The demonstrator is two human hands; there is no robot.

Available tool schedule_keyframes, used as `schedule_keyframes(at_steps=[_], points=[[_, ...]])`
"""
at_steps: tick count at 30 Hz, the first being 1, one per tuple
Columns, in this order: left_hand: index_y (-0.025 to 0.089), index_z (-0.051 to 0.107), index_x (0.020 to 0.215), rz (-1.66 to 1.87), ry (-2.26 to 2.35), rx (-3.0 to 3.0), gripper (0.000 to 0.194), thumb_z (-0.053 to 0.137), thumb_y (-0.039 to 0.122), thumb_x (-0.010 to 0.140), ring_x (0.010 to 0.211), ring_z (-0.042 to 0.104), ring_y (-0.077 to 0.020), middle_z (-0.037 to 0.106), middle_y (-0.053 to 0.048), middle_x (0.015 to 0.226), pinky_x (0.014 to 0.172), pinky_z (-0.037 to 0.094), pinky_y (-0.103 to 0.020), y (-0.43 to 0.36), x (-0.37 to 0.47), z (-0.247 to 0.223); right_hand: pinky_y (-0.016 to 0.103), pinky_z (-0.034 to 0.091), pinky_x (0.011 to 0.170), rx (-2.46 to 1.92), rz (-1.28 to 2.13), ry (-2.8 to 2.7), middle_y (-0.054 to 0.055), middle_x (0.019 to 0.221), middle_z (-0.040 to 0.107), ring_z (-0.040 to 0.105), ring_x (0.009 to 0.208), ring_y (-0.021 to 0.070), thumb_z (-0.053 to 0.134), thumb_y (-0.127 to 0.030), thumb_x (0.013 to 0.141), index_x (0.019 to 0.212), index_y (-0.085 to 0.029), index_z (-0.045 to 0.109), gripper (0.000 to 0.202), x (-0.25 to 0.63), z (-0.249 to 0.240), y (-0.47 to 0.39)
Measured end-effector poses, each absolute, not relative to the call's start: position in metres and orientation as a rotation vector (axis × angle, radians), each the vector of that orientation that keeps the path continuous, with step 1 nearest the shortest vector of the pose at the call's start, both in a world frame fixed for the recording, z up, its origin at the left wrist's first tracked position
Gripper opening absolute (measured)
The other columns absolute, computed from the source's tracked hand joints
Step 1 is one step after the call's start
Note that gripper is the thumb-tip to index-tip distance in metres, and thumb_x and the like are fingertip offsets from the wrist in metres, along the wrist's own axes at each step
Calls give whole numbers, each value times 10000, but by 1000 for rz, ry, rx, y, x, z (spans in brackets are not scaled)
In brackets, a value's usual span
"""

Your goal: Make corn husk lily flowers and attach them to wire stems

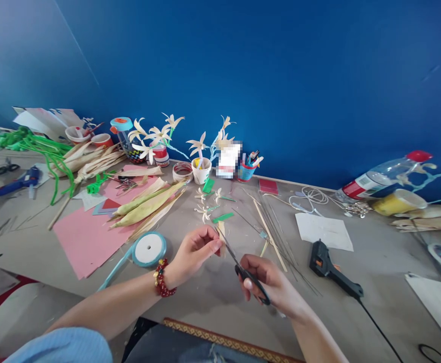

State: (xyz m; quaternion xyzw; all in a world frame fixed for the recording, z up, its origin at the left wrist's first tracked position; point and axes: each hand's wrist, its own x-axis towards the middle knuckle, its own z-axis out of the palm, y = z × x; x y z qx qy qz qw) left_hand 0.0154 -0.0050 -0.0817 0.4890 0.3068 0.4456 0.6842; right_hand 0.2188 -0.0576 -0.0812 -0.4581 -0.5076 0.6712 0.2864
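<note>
Between its thumb and fingers, my left hand [200, 248] pinches a small pale piece of corn husk [221, 233] over the table. My right hand [268, 282] grips black-handled scissors [239, 264], whose blades lie against the husk piece. Whether the blades are cutting into it I cannot tell. Just beyond my hands, several small husk flowers [204, 214] and a green strip [223, 218] lie on the table. A roll of light blue ribbon [149, 249] is beside my left wrist, its tail running under my forearm.
Larger husks [148, 205] rest over pink paper [88, 237] on the left. A black glue gun [334, 272] with its cord lies at right, near thin wires [277, 227] and white paper [323, 232]. Husk flowers in a white cup [201, 174] and a plastic bottle [383, 176] stand by the blue wall.
</note>
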Motion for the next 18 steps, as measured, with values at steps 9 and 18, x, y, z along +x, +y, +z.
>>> schedule_keyframes(at_steps=[9,18], points=[[155,576,751,986,716,1150,223,656,344,840,620,531,-118,601,-13,661,615,400,-233,-4,15,-82,175,271,376,-1205,1765,-1391,-35,541,573,395,392,58,670,-666,711,721,-204,456,510,217,-86,-58],[156,549,769,974,715,1183,225,626,345,861,631,526,-115,597,-8,663,626,399,-239,-4,14,-83,161,286,356,-1180,1756,-1365,-25,532,606,386,371,49,685,-608,739,734,-196,473,464,216,-90,-58]])
